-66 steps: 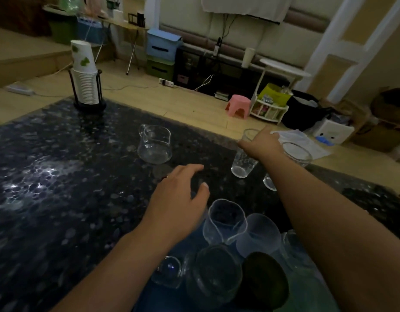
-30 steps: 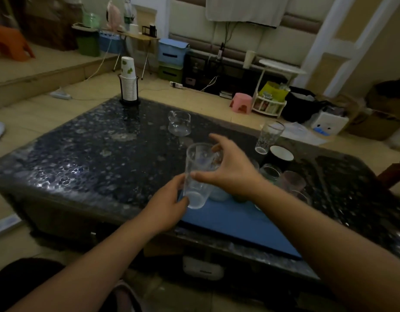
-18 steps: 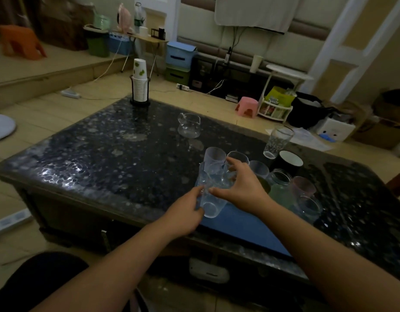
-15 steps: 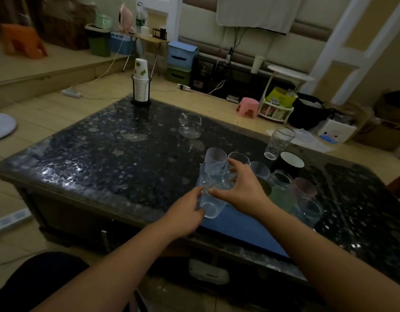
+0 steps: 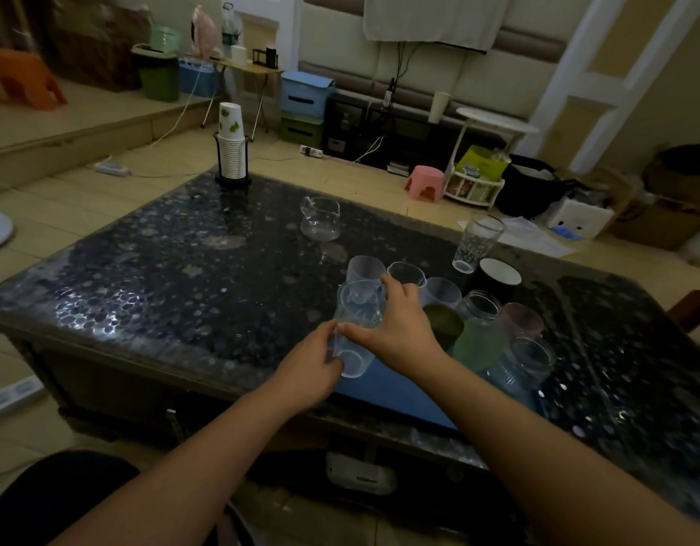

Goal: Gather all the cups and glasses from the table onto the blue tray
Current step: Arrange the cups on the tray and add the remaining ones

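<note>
Both hands, the left hand [image 5: 312, 366] and right hand [image 5: 395, 329], are curled around 1 clear plastic cup [image 5: 356, 329], held tilted above the blue tray [image 5: 395, 396] on the desk [image 5: 183, 277]; it should be lowered upright beside the gathered cups.

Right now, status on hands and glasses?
Both hands, left and right, grip clear cup over blue tray. Glass pitcher, tall glass, black mug on table, off tray. Nothing blocking.
</note>
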